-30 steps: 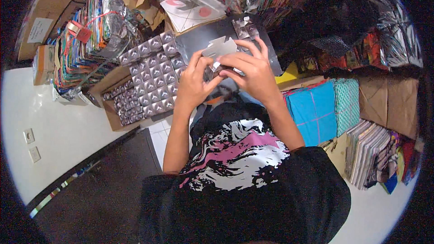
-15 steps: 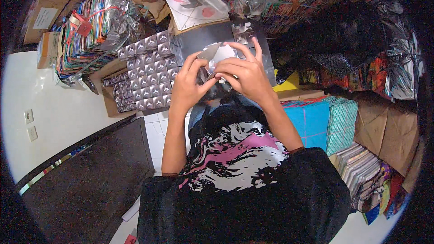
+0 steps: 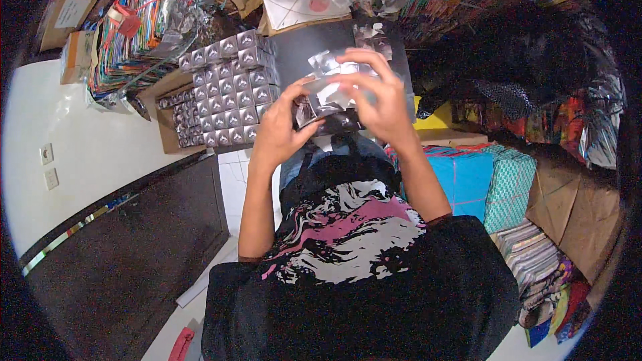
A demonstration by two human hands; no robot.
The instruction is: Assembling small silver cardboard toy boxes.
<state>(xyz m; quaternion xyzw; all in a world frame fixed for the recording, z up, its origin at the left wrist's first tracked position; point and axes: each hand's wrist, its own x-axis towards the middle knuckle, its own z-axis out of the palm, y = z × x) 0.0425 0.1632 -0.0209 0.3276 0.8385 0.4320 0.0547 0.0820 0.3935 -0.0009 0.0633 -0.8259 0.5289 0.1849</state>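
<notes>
Over the dark tabletop [image 3: 301, 43], a small, partly folded paper carton [image 3: 306, 109] with a dark printed outside and white inner flaps sits between my hands. My left hand [image 3: 275, 128] grips its left side, thumb below and fingers above. Around the white flaps on the other side is my right hand [image 3: 388, 103], its fingers apart and blurred by motion. Whether those fingertips touch the flaps is hard to make out. To the left stand rows of stacked small printed boxes [image 3: 231, 100], dark and silvery.
A cardboard box [image 3: 167, 130] holds more small boxes. Printed pieces [image 3: 373, 39] lie on the table's far right. Tied bundles of colourful sheets [image 3: 144, 33] stand at far left. A blue package [image 3: 461, 177] and a green woven package [image 3: 511, 184] sit at right.
My right fingers have moved from a pinch at the carton's near edge to a spread position over its right side. The carton's flaps have opened out. The whole view has shifted slightly.
</notes>
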